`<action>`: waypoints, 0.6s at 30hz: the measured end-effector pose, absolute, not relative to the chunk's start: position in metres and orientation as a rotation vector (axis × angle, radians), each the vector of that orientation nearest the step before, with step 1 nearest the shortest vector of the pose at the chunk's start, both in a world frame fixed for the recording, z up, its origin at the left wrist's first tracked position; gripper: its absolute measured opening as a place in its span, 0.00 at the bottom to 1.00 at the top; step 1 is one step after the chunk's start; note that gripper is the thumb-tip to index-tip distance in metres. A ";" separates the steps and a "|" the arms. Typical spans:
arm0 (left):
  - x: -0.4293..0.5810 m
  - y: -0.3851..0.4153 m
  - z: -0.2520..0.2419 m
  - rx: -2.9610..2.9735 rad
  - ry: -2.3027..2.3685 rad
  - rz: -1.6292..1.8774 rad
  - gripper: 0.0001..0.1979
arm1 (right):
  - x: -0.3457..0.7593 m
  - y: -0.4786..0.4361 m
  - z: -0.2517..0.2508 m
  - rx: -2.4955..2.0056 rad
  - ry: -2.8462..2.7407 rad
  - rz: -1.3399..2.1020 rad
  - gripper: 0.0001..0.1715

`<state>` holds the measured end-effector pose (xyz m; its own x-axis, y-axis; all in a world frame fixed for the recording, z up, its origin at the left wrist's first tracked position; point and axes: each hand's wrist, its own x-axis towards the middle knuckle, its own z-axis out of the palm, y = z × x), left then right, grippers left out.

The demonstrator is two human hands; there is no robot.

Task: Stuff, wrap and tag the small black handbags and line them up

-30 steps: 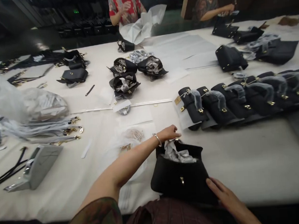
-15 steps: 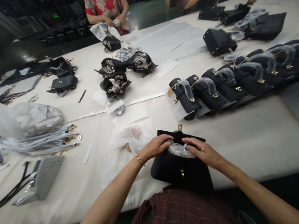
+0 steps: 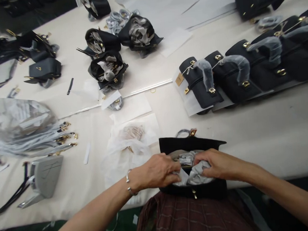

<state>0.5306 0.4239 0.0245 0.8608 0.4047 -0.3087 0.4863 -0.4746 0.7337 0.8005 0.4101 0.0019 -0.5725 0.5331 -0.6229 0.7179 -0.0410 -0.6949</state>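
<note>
Pinching crumpled tissue paper [image 3: 196, 177], the left hand [image 3: 160, 170] dips into an open black flap handbag [image 3: 210, 190] at lower centre; the right hand [image 3: 218, 163] grips more tissue; plastic-wrapped-handle handbags [image 3: 226, 77] line the frame's upper right.

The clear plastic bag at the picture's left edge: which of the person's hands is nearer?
Left. The left hand is right of the clear plastic bag, at the paper stuffing in the open black bag; the right hand is farther right, holding that stuffing.
</note>
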 end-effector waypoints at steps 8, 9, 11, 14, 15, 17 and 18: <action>0.554 0.454 0.000 2.382 0.894 -0.193 0.12 | 0.805 0.423 -0.026 1.633 2.320 -1.313 0.15; 0.556 0.455 -0.001 2.414 0.971 -0.133 0.18 | 0.805 0.422 -0.026 1.696 2.359 -1.236 0.14; 0.556 0.451 -0.002 2.418 1.102 -0.035 0.25 | 0.803 0.417 -0.024 1.795 2.433 -1.134 0.12; 0.549 0.431 0.000 2.247 1.156 0.046 0.10 | 0.800 0.406 -0.016 1.891 2.496 -1.206 0.06; 0.546 0.424 0.001 2.142 1.144 0.101 0.06 | 0.799 0.403 -0.012 1.914 2.470 -1.298 0.07; 0.542 0.414 0.003 1.908 1.083 0.251 0.04 | 0.796 0.399 -0.004 1.964 2.332 -1.521 0.10; 0.541 0.412 0.003 1.797 1.037 0.323 0.05 | 0.794 0.397 -0.001 1.982 2.243 -1.638 0.11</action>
<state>0.5407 0.4122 0.0031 0.5975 0.7687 -0.2281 0.5027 -0.1376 0.8534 0.7938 0.3975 -0.0010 -0.3013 0.8781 -0.3718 0.6215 -0.1149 -0.7749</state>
